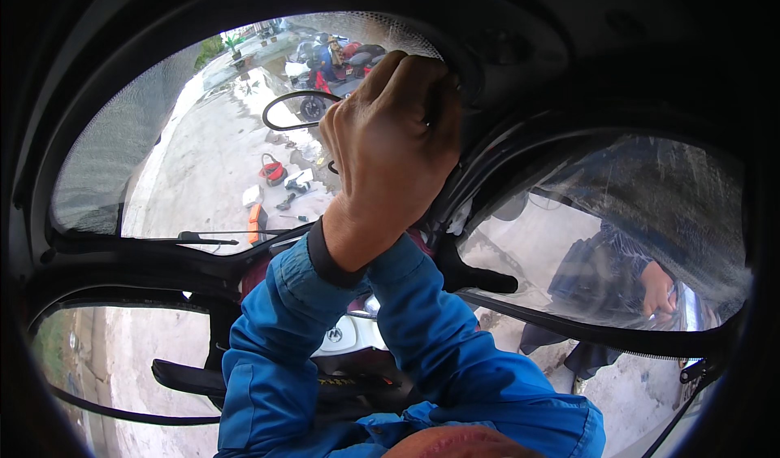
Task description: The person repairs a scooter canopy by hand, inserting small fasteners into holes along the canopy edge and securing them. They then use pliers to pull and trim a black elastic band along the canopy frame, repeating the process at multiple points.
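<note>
**One left hand (392,145) in view at the front window (114,157)**

Two blue sleeves (272,320) rise toward the window. The left hand covers its right side, fingers curled; I cannot tell what they grip. The right hand is hidden, its sleeve ending behind the left wrist. One black loop (291,127), partly covered, stands out before the window. Dark frame (508,52) crowds the window's right edge; open room lies toward its left.

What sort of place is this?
Probably the inside of a small covered vehicle standing in a paved yard: a black canopy frame surrounds a scuffed clear side window, a wiper lies across the front, and motorcycles stand outside.
</note>
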A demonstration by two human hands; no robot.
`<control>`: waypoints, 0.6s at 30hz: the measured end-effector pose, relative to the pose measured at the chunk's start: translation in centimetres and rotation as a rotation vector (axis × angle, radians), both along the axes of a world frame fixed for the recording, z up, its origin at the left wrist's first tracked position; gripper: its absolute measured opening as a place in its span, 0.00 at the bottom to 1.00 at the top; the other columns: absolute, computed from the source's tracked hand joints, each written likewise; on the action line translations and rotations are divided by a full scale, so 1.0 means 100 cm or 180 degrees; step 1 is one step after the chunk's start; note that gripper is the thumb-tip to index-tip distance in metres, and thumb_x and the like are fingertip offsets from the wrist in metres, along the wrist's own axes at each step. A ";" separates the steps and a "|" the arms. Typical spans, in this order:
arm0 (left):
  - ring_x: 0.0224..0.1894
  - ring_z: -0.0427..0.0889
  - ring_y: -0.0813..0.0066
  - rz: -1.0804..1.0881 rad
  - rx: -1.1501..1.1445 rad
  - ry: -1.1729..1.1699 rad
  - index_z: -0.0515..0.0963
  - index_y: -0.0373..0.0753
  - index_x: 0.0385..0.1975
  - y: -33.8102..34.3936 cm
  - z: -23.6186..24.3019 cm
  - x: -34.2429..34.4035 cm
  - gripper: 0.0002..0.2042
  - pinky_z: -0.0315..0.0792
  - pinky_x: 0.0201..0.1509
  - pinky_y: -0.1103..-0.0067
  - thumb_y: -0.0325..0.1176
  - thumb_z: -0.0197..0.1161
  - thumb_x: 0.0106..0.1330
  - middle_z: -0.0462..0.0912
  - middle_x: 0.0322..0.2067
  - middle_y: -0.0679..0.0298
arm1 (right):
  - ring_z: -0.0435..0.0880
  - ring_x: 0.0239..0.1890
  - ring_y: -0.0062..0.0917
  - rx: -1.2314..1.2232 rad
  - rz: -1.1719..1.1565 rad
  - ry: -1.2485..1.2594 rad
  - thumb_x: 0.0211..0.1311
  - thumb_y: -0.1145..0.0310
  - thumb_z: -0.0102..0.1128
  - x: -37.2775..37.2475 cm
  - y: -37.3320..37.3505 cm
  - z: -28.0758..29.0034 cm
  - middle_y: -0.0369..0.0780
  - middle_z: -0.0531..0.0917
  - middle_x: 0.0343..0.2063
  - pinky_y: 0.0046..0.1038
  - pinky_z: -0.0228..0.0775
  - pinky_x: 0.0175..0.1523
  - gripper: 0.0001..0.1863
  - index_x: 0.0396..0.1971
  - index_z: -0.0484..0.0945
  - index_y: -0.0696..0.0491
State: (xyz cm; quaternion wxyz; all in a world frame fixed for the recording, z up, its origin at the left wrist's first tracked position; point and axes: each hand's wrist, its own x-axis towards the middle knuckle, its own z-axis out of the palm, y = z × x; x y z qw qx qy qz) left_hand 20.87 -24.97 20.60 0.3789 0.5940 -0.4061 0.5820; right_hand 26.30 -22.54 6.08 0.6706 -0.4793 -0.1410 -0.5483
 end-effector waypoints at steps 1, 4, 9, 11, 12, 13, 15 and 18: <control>0.19 0.83 0.67 0.0035 0.0027 -0.0046 0.85 0.42 0.32 0.000 0.001 0.000 0.03 0.69 0.23 0.72 0.28 0.73 0.63 0.85 0.28 0.64 | 0.81 0.36 0.12 0.0006 0.0010 -0.0005 0.73 0.68 0.68 0.001 0.000 0.000 0.33 0.85 0.32 0.21 0.73 0.38 0.10 0.45 0.83 0.59; 0.19 0.83 0.66 0.0047 0.0068 0.0009 0.85 0.42 0.32 0.002 0.003 -0.003 0.02 0.70 0.23 0.71 0.28 0.72 0.63 0.86 0.28 0.63 | 0.81 0.36 0.12 0.0006 0.0019 -0.0009 0.73 0.68 0.68 0.002 0.003 -0.001 0.33 0.85 0.32 0.21 0.73 0.38 0.10 0.45 0.83 0.59; 0.27 0.87 0.68 0.0137 0.0247 0.0097 0.87 0.37 0.33 0.002 -0.001 -0.003 0.05 0.78 0.32 0.76 0.21 0.71 0.59 0.87 0.31 0.60 | 0.81 0.36 0.12 -0.0023 -0.0043 -0.0012 0.72 0.68 0.68 0.004 -0.001 0.002 0.33 0.85 0.31 0.21 0.73 0.38 0.10 0.45 0.83 0.59; 0.27 0.87 0.69 0.0200 0.0150 -0.0031 0.88 0.39 0.34 0.000 -0.005 -0.002 0.06 0.78 0.32 0.76 0.22 0.72 0.59 0.87 0.32 0.61 | 0.80 0.36 0.11 -0.0031 -0.0119 0.0045 0.72 0.68 0.68 0.003 -0.015 0.006 0.33 0.85 0.31 0.21 0.72 0.38 0.10 0.45 0.83 0.59; 0.27 0.87 0.70 0.0268 0.0022 -0.0128 0.89 0.40 0.34 -0.002 -0.007 -0.002 0.06 0.78 0.32 0.77 0.22 0.72 0.59 0.87 0.33 0.61 | 0.80 0.36 0.11 -0.0044 -0.0179 0.0080 0.72 0.68 0.68 0.002 -0.023 0.009 0.33 0.85 0.31 0.21 0.72 0.38 0.10 0.45 0.83 0.59; 0.26 0.87 0.68 0.0147 0.0043 0.0203 0.88 0.40 0.35 -0.001 -0.007 -0.002 0.05 0.78 0.32 0.76 0.24 0.72 0.59 0.87 0.33 0.61 | 0.80 0.36 0.11 -0.0046 -0.0251 0.0130 0.72 0.68 0.68 0.000 -0.034 0.011 0.33 0.85 0.31 0.21 0.72 0.38 0.10 0.44 0.83 0.59; 0.26 0.86 0.64 0.0131 0.0087 0.0251 0.87 0.40 0.34 0.001 -0.008 -0.004 0.04 0.76 0.31 0.72 0.28 0.73 0.60 0.87 0.31 0.60 | 0.80 0.36 0.11 -0.0014 -0.0413 0.0147 0.72 0.68 0.68 -0.002 -0.051 0.016 0.33 0.85 0.31 0.21 0.72 0.38 0.10 0.44 0.83 0.59; 0.25 0.86 0.61 -0.0045 0.0001 0.0509 0.86 0.40 0.34 0.001 -0.004 -0.007 0.05 0.75 0.30 0.69 0.31 0.72 0.61 0.86 0.29 0.59 | 0.79 0.37 0.10 0.0004 -0.0665 0.0060 0.71 0.68 0.69 0.001 -0.061 0.022 0.33 0.84 0.31 0.21 0.71 0.37 0.10 0.44 0.83 0.59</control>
